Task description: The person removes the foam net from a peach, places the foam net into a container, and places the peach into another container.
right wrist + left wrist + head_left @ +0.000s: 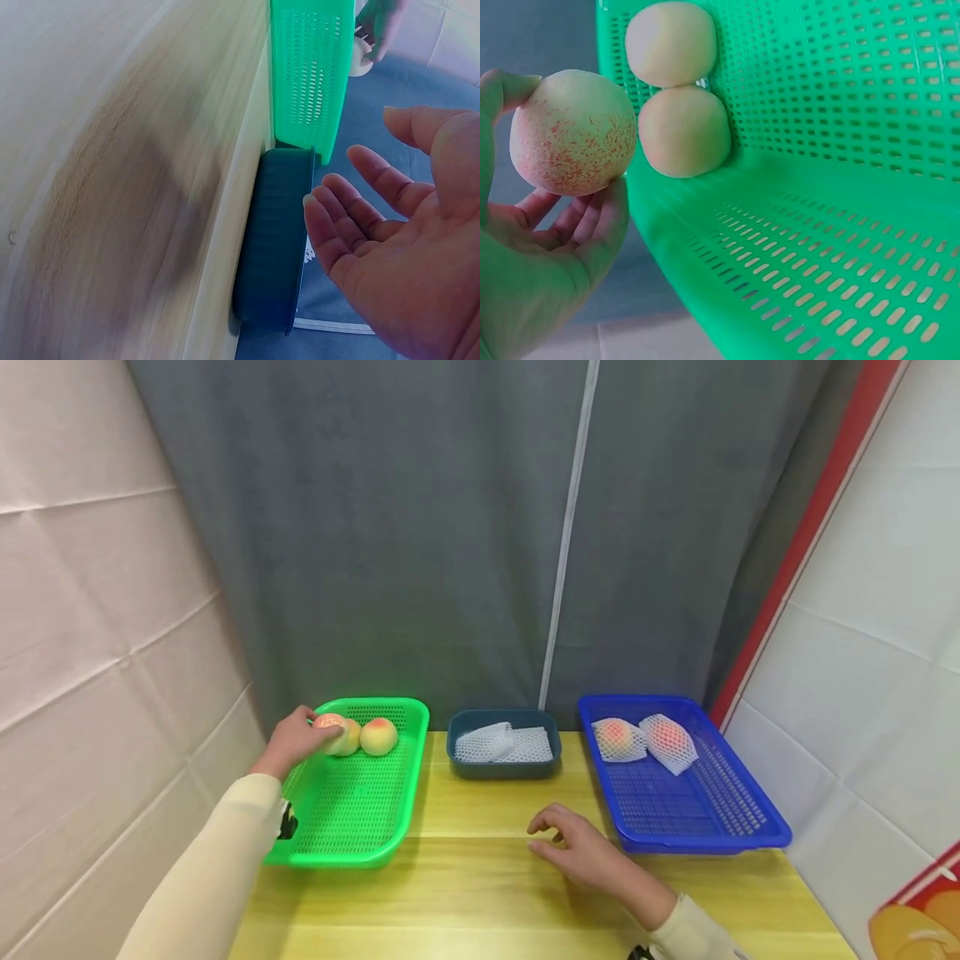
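Observation:
A peach (574,133) with red speckles is gripped between the thumb and fingers of my left hand (294,742), over the far left corner of the green basket (352,852). Two more peaches lie inside against the basket's far end: one (378,737) in plain sight, the other (349,738) partly covered by the held peach in the head view. My right hand (581,852) hovers over the wooden table with loosely curled fingers and holds nothing. In the right wrist view its palm faces the dark teal box (274,240).
White foam nets (504,743) lie in the teal box at the back middle. To the right, a blue basket (660,814) holds two peaches in foam nets (618,739). A grey curtain (375,527) rises behind, and pale walls stand on both sides.

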`<control>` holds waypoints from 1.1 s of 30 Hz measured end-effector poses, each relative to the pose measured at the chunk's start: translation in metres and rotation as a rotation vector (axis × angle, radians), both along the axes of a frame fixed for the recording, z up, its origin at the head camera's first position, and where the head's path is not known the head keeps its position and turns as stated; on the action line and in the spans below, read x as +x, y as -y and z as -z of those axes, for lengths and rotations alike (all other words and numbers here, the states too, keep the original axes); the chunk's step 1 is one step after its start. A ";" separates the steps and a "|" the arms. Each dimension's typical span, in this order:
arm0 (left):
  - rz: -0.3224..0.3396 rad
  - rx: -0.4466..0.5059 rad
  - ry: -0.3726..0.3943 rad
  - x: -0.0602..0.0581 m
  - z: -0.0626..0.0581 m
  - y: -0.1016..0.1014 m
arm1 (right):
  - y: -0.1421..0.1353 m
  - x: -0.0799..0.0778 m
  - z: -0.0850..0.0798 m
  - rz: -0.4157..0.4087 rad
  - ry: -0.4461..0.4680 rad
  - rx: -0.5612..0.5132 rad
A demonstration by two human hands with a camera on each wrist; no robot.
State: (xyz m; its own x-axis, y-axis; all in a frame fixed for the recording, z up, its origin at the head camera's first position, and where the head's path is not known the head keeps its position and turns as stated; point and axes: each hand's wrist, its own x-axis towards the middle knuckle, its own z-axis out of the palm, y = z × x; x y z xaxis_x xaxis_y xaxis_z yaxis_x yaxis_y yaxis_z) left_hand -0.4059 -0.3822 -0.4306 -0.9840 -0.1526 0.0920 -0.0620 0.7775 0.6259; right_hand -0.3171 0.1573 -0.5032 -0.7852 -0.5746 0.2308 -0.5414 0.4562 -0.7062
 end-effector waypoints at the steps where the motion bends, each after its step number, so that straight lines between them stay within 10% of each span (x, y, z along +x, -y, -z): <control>1: -0.005 0.001 0.004 -0.001 0.002 0.002 | 0.000 0.001 0.000 0.000 -0.002 0.000; 16: 0.098 -0.214 0.037 -0.008 0.026 0.005 | 0.003 0.004 0.002 -0.010 0.016 0.004; 23: 0.188 -0.190 0.069 -0.079 0.088 0.051 | 0.005 0.004 0.002 -0.015 0.033 0.013; 25: 0.200 -0.181 0.074 -0.084 0.091 0.052 | 0.005 0.004 0.002 -0.014 0.033 0.016; 33: 0.217 -0.245 0.078 -0.026 0.044 0.003 | 0.005 0.007 0.004 -0.034 0.013 0.000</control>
State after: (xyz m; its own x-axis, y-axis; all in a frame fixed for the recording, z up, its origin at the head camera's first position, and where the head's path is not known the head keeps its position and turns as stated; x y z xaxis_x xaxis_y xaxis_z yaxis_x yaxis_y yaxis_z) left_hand -0.4322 -0.3849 -0.4749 -0.9966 0.0790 0.0233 0.0815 0.9043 0.4190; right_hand -0.3103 0.1527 -0.5072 -0.7680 -0.6013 0.2207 -0.5474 0.4373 -0.7135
